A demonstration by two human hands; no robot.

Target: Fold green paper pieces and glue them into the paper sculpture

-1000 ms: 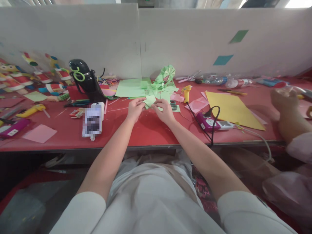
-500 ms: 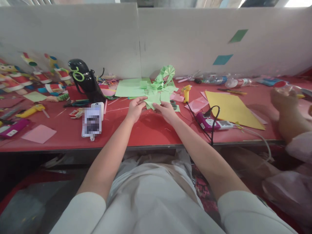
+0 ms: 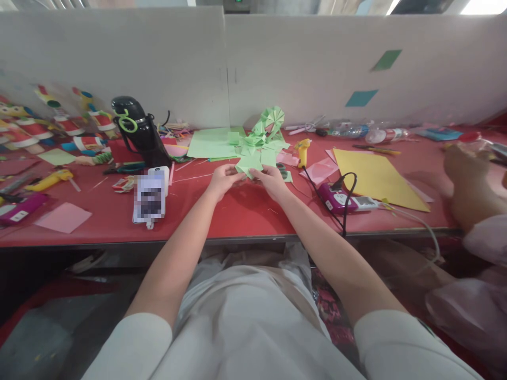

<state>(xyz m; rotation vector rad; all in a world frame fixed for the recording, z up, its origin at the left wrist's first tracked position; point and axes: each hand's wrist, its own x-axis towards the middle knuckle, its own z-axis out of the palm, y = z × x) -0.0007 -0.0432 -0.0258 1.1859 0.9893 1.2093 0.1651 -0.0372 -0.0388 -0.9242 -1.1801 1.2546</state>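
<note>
While both hands work over the red table (image 3: 245, 214), I watch remotely: the left hand (image 3: 223, 180) and right hand (image 3: 274, 181) each pinch one side of a green paper piece (image 3: 249, 164), held just before the green pile (image 3: 264, 136). In my judgement, uneven pull could tear the fold or skew its crease.

Left hand (image 3: 222, 180) and right hand (image 3: 273, 180) each pinch an edge of one light green folded paper piece (image 3: 249, 164) over the red table (image 3: 245, 211).

From that piece:
- 12 o'clock: pile of green folded papers (image 3: 265, 134), close by.
- 10 o'clock: black flask (image 3: 139, 129), upright.
- 9 o'clock: white phone (image 3: 149, 198).
- 3 o'clock: purple device (image 3: 336, 196), then yellow sheet (image 3: 376, 177). Farther out, another person's hand (image 3: 467, 174) lies on the table.
</note>
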